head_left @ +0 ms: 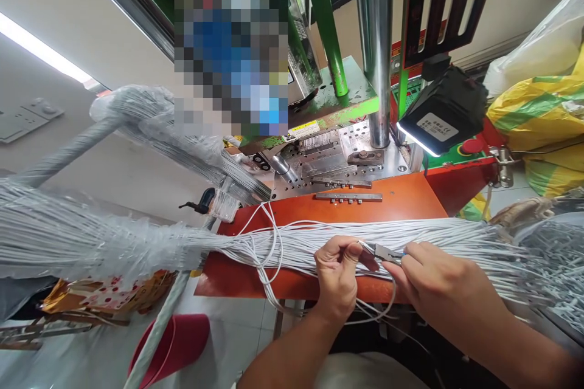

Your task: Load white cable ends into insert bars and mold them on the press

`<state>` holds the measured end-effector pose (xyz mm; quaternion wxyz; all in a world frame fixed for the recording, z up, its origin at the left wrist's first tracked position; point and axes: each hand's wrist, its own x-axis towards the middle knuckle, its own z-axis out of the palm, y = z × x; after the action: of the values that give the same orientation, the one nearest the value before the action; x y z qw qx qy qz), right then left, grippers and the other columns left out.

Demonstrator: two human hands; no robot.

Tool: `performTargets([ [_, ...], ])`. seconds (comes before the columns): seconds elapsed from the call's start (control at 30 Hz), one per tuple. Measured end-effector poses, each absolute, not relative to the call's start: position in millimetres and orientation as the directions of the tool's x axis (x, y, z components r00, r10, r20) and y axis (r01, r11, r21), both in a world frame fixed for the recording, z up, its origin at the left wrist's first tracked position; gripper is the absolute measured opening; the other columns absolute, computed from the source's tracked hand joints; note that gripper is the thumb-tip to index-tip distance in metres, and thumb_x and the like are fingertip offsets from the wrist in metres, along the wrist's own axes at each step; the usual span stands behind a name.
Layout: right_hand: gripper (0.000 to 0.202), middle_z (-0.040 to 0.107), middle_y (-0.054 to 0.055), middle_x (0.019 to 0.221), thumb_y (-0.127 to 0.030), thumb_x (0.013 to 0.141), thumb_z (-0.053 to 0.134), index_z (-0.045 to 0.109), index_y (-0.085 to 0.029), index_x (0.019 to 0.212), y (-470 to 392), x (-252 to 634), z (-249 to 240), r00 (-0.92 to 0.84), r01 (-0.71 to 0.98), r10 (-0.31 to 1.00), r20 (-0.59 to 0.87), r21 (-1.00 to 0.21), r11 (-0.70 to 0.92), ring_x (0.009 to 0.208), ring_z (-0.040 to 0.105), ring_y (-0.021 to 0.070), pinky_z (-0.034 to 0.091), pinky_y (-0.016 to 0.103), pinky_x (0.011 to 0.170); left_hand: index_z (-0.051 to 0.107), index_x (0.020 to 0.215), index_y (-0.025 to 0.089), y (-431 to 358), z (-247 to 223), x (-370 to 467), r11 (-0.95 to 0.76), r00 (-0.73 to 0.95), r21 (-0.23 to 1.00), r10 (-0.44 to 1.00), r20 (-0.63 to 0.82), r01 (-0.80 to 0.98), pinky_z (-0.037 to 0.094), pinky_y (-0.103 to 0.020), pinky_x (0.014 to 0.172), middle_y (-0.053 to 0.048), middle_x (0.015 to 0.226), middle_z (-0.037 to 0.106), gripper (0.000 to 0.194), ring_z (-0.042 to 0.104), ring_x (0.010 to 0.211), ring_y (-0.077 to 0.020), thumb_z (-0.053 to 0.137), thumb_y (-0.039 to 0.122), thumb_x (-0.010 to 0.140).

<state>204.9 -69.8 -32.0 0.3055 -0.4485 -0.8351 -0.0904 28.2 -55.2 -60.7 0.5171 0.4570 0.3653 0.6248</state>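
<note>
My left hand (336, 276) is closed, thumb against fingers, pinching the end of a thin white cable (375, 318). My right hand (440, 282) is wrapped round a small pair of pliers (384, 253); a bit of blue handle shows between its fingers. The metal jaws point left and meet the tip at my left fingertips; whether they bite on it is too small to tell. Behind both hands a long bundle of white cables (401, 230) lies across the orange work surface (328, 209). One loop of cable hangs below the hands.
Beyond the orange surface is a press with a steel bed (301, 164), chrome column (378, 103) and metal bars (349, 197). A black lamp (444, 109) hangs at right, near a red stop button (471, 146). Plastic-wrapped cables (150, 249) reach in from the left. A red bin (187, 343) stands below.
</note>
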Motion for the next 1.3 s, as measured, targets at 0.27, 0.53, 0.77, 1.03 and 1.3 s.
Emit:
performTargets([
  [0.27,0.047,0.046,-0.002,0.063,-0.036,0.111,0.038,0.050,-0.022,0.068,-67,211,-40,-0.365,0.715,0.799,0.478,-0.405,0.569,0.054,0.044,0.0139,0.027,0.033,0.057,0.075,0.095,0.014,-50,-59,20,-0.098,0.063,0.933,0.990,0.127,-0.347,0.056,-0.025,0.055,-0.004,0.071,0.070,0.016,0.066,0.055,-0.0134,0.068,0.028,0.098],
  [0.53,0.043,0.053,0.004,0.076,-0.034,0.109,0.041,0.052,-0.022,0.069,-72,208,-30,-0.359,0.839,0.747,0.560,-0.158,0.521,0.075,0.048,0.0214,0.028,0.035,0.066,0.076,0.101,0.015,-50,-54,19,-0.096,0.127,0.953,0.983,0.137,-0.286,0.056,-0.022,0.052,-0.003,0.067,0.070,0.017,0.065,0.051,-0.0120,0.065,0.028,0.100],
  [0.77,0.044,0.047,0.001,0.071,-0.034,0.110,0.040,0.050,-0.022,0.069,-71,204,-37,-0.325,0.837,0.750,0.576,-0.193,0.512,0.066,0.043,0.0184,0.025,0.034,0.060,0.077,0.101,0.015,-51,-47,23,-0.123,0.113,0.974,0.983,0.147,-0.192,0.055,-0.023,0.052,-0.003,0.069,0.070,0.022,0.065,0.052,-0.0127,0.065,0.033,0.100],
  [1.03,0.043,0.051,0.001,0.071,-0.034,0.110,0.040,0.051,-0.022,0.070,-73,207,-33,-0.313,0.802,0.750,0.583,-0.260,0.537,0.065,0.049,0.0173,0.028,0.033,0.059,0.076,0.099,0.015,-50,-45,22,-0.158,0.111,0.976,0.978,0.175,-0.147,0.056,-0.025,0.056,-0.004,0.070,0.069,0.023,0.065,0.055,-0.0137,0.066,0.035,0.099],
  [1.3,0.055,0.052,-0.002,0.057,-0.043,0.111,0.037,0.051,-0.021,0.063,-74,212,-31,-0.328,0.505,0.904,0.274,-0.758,0.413,0.053,0.049,0.0117,0.034,0.027,0.055,0.075,0.088,0.011,-40,-41,21,-0.080,0.138,0.976,0.984,0.109,-0.202,0.050,-0.021,0.051,-0.003,0.067,0.066,0.029,0.060,0.051,-0.0107,0.076,0.040,0.091],
])
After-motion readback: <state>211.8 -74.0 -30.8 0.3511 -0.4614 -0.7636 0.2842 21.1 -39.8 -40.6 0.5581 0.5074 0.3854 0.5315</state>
